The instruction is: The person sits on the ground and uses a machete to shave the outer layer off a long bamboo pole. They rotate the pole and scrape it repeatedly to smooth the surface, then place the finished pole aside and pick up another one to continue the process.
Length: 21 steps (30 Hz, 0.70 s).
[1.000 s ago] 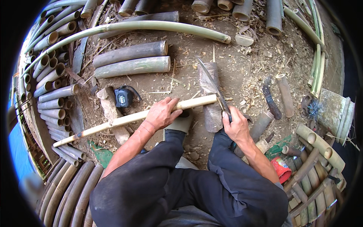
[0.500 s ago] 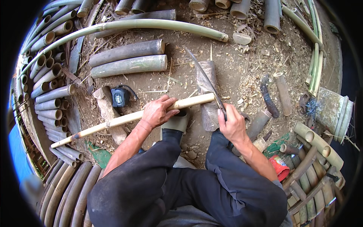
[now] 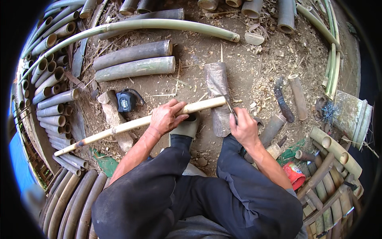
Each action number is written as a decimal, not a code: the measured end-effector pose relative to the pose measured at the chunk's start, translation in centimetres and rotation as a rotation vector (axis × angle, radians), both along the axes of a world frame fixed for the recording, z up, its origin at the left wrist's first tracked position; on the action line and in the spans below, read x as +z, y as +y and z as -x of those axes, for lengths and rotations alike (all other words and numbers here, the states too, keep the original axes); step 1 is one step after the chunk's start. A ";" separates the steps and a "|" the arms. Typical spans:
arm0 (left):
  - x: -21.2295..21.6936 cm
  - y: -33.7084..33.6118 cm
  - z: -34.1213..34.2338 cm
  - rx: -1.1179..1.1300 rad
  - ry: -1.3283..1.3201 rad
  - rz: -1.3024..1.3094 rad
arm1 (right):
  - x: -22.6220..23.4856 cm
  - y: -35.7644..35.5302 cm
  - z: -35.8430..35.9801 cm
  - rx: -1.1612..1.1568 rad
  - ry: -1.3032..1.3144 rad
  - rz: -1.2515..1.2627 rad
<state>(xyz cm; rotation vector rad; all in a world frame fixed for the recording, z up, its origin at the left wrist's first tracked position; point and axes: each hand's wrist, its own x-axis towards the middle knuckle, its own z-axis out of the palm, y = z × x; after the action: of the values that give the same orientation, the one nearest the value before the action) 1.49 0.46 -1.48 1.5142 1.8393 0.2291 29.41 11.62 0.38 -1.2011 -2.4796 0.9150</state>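
Note:
A pale bamboo pole (image 3: pixel 135 122) slants from the lower left up to the middle, its right end resting across a wooden block (image 3: pixel 217 81) on the ground. My left hand (image 3: pixel 167 116) is closed around the pole a short way from that end. In my right hand (image 3: pixel 243 126) is the handle of a knife (image 3: pixel 229 104), whose blade appears foreshortened at the pole's right end. Whether the edge touches the pole I cannot tell. Under my left hand, part of a light boot (image 3: pixel 186 126) shows.
A dark blue tape measure (image 3: pixel 126 101) lies beside a rough wood chunk (image 3: pixel 115 119). Two cut bamboo lengths (image 3: pixel 135 63) lie ahead, beyond them a long curved green pole (image 3: pixel 167 25). Right are a pale bucket (image 3: pixel 352 119) and a red container (image 3: pixel 293 175). Wood chips litter the ground.
The knife blade, which pointed up and away across the block, has swung down to the pole's right end. My left hand and the pole have barely moved.

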 end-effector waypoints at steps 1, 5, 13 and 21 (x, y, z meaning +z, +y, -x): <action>-0.1 0.0 -0.1 0.004 0.000 -0.038 | -0.8 0.3 -0.5 0.018 -0.156 0.073; -0.2 -0.7 -0.5 0.012 0.038 -0.093 | 0.9 0.7 0.5 -0.003 -0.018 0.065; -0.5 -1.1 -1.4 0.040 0.123 -0.215 | -0.7 0.6 -0.7 0.009 -0.172 0.137; -0.6 -1.5 -2.0 0.073 0.133 -0.257 | -0.5 0.7 0.0 0.025 -0.127 0.069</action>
<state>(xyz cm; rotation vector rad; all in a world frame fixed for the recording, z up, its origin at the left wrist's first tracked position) 3.52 -1.03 -2.12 1.6705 2.0348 0.4223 29.37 12.33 -0.10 -1.2906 -2.5866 0.9662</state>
